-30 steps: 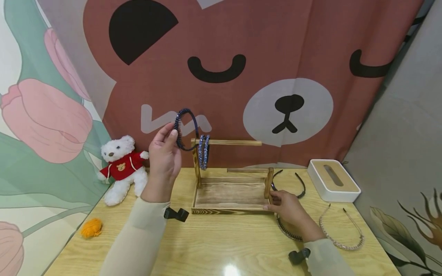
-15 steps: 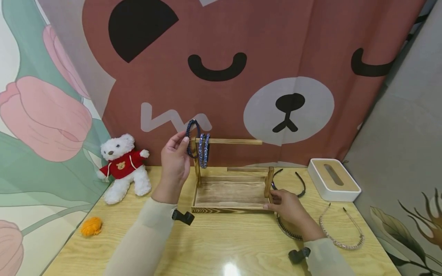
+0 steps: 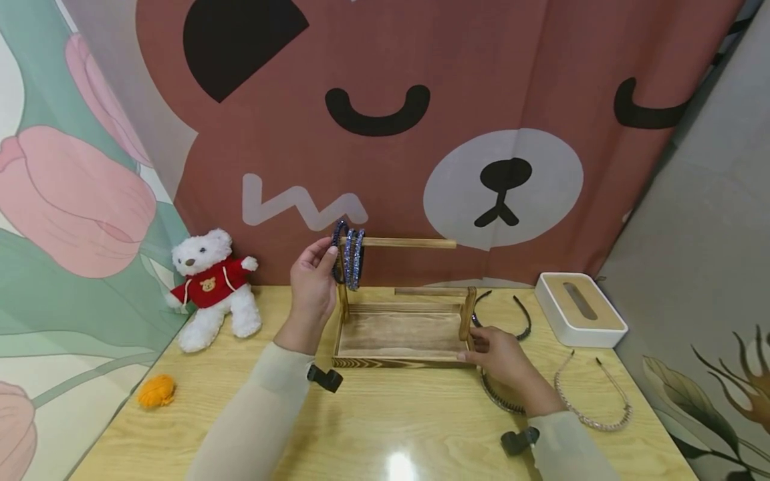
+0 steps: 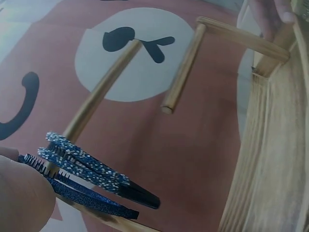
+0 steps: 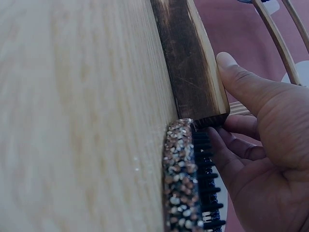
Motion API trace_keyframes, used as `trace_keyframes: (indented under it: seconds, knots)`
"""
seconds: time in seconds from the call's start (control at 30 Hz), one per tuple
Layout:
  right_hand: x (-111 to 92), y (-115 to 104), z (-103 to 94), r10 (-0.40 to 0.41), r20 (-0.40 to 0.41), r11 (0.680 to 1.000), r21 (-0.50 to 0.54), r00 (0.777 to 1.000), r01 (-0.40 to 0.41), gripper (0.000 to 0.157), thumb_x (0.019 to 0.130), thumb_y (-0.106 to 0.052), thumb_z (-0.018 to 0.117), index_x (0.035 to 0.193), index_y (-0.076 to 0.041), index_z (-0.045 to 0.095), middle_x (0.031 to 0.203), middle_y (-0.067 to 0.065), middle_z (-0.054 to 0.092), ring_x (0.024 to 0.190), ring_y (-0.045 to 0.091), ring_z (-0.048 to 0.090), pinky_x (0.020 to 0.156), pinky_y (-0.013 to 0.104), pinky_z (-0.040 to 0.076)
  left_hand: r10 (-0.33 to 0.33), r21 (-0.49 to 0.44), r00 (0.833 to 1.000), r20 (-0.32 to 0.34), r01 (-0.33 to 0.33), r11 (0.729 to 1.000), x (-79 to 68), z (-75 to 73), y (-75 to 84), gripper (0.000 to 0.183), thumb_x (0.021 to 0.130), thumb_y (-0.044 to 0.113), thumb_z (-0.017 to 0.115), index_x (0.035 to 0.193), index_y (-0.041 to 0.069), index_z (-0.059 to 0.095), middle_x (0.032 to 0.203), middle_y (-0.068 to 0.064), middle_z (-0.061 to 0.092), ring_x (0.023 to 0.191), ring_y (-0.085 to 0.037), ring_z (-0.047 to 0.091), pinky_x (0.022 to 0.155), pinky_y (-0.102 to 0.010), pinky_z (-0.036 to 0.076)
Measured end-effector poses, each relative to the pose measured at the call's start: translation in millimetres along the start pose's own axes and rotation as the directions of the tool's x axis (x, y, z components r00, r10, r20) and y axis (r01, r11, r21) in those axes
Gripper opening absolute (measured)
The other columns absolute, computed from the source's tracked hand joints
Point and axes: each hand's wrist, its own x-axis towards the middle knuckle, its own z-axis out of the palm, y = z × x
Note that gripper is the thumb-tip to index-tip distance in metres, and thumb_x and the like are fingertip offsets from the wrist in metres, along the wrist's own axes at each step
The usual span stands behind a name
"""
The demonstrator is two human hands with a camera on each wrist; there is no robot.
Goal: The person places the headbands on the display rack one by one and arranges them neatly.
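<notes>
My left hand point(image 3: 314, 284) pinches a dark blue toothed headband point(image 4: 94, 200) at the post end of the upper rod point(image 3: 409, 243) of a wooden rack point(image 3: 397, 363). Right beside it, glittery blue headbands point(image 3: 355, 260) hang on the same rod, close together. In the left wrist view, the dark headband's teeth lie across the rod, while my thumb hides its near end. My right hand point(image 3: 502, 357) grips the rack's right front corner, thumb on top and fingers underneath in the right wrist view. Below those fingers lies a headband with sparkling stones point(image 5: 181, 179).
A black headband point(image 3: 522, 317) lies behind my right hand, and a pale beaded headband point(image 3: 601, 422) lies to its right. A white tissue box point(image 3: 580, 310) stands at the back right. On the left are a white teddy bear point(image 3: 213, 287) and an orange yarn bundle point(image 3: 156, 391).
My left hand has moved right and down, bringing the dark blue headband from left of the rack onto the upper rod's post end. My right hand has stayed on the rack corner.
</notes>
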Motion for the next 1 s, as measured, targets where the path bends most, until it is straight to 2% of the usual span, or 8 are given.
trace_keyframes:
  seconds: [0.27, 0.47, 0.7, 0.83, 0.93, 1.0]
  knots:
    - [0.0, -1.0, -0.4, 0.002, 0.005, 1.0, 0.008, 1.0, -0.002, 0.077, 0.095, -0.036, 0.088, 0.151, 0.009, 0.059, 0.139, 0.027, 0.068, 0.123, 0.041, 0.073, 0.093, 0.041, 0.068, -0.03, 0.033, 1.0, 0.008, 0.029, 0.999, 0.1, -3.5, -7.8, 0.015, 0.105, -0.008, 0.064, 0.117, 0.0, 0.07, 0.111, -0.004, 0.067, 0.109, -0.018, 0.064, 0.091, -0.022, 0.06]
    - [-0.6, -2.2, -0.6, 0.007, 0.008, 1.0, 0.01, 1.0, -0.007, 0.077, 0.095, -0.034, 0.088, 0.151, 0.009, 0.058, 0.141, 0.028, 0.067, 0.124, 0.041, 0.073, 0.093, 0.041, 0.068, -0.024, 0.032, 1.0, -0.017, 0.024, 0.999, 1.3, -3.4, -14.5, 0.017, 0.103, -0.01, 0.067, 0.111, 0.003, 0.073, 0.108, -0.003, 0.069, 0.105, -0.016, 0.065, 0.091, -0.021, 0.06]
    - [-0.8, -1.2, -0.4, 0.001, 0.006, 1.0, 0.013, 1.0, -0.001, 0.077, 0.095, -0.035, 0.088, 0.151, 0.009, 0.058, 0.141, 0.029, 0.067, 0.124, 0.042, 0.073, 0.092, 0.041, 0.068, -0.034, 0.05, 0.999, -0.03, 0.035, 0.998, -0.3, -2.4, -16.1, 0.017, 0.103, -0.009, 0.067, 0.118, -0.003, 0.071, 0.11, -0.004, 0.069, 0.108, -0.018, 0.066, 0.092, -0.022, 0.062]
    - [-0.6, 0.3, -0.1, 0.003, 0.005, 1.0, 0.012, 1.0, -0.003, 0.077, 0.095, -0.035, 0.087, 0.151, 0.009, 0.058, 0.141, 0.028, 0.066, 0.124, 0.041, 0.073, 0.092, 0.041, 0.068, -0.017, 0.039, 0.999, -0.032, 0.018, 0.999, -0.7, -3.4, -15.1, 0.015, 0.102, -0.009, 0.068, 0.114, -0.001, 0.073, 0.11, -0.005, 0.069, 0.105, -0.016, 0.064, 0.091, -0.02, 0.061]
    - [-0.1, 1.0, 0.0, 0.003, 0.003, 1.0, 0.014, 1.0, -0.003, 0.077, 0.095, -0.035, 0.088, 0.151, 0.009, 0.058, 0.141, 0.028, 0.066, 0.124, 0.041, 0.073, 0.093, 0.041, 0.068, 0.005, 0.074, 1.0, -0.028, -0.002, 0.997, -1.7, -8.8, -14.3, 0.012, 0.102, -0.007, 0.07, 0.112, 0.0, 0.073, 0.107, -0.003, 0.069, 0.102, -0.015, 0.064, 0.09, -0.018, 0.06]
    - [0.3, 1.3, -0.2, -0.002, 0.005, 1.0, 0.011, 1.0, 0.002, 0.077, 0.095, -0.036, 0.087, 0.151, 0.009, 0.059, 0.141, 0.027, 0.066, 0.124, 0.041, 0.073, 0.093, 0.042, 0.068, 0.012, 0.149, 1.0, -0.022, -0.009, 0.989, -3.4, -16.6, -14.0, 0.011, 0.104, -0.002, 0.07, 0.114, -0.001, 0.073, 0.106, -0.001, 0.069, 0.102, -0.013, 0.064, 0.09, -0.018, 0.059]
